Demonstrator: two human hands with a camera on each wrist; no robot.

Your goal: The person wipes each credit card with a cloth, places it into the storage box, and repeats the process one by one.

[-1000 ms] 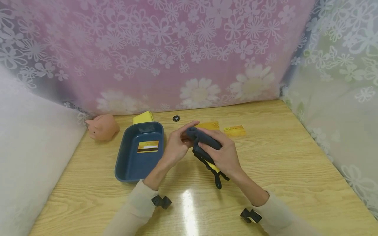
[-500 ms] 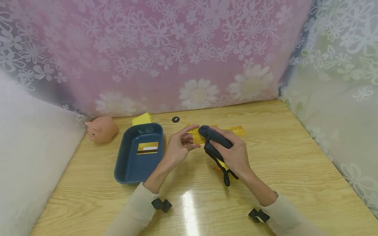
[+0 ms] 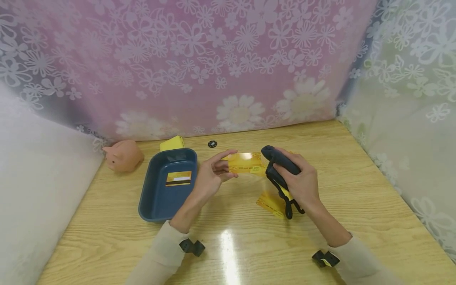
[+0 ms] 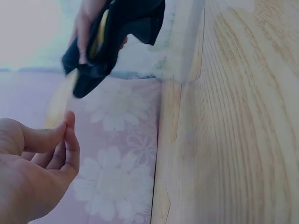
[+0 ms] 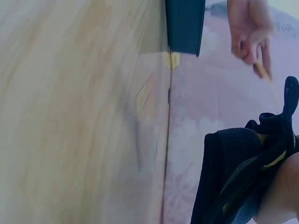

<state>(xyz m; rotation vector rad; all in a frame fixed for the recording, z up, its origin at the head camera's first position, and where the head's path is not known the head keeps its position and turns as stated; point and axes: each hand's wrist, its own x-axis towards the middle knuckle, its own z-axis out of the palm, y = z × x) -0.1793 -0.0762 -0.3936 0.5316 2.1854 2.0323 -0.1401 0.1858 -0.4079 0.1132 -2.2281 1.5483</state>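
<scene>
My left hand (image 3: pixel 208 180) pinches one end of a shiny gold plastic card (image 3: pixel 245 163) between thumb and fingers, above the table. My right hand (image 3: pixel 302 180) grips a bunched dark cloth pouch (image 3: pixel 281 164) with black cord loops and a bit of yellow showing. In the left wrist view the card's far end (image 4: pixel 70 84) reaches close to the pouch (image 4: pixel 112 42); I cannot tell whether they touch. Below the pouch, another gold card (image 3: pixel 270 204) lies on the table, partly covered by it. More gold on the table behind the hands is mostly hidden.
A blue tray (image 3: pixel 144 202) stands left of my left hand with a gold card (image 3: pixel 178 178) inside. Behind it sits a yellow block-like object (image 3: pixel 172 143), and left of it a pink piggy bank (image 3: pixel 123 156). A black poker chip (image 3: pixel 212 144) lies near the back curtain.
My right hand has moved right with the pouch, away from the left hand. The gold card in my left hand has come into full view, and the card beneath the pouch is uncovered.
</scene>
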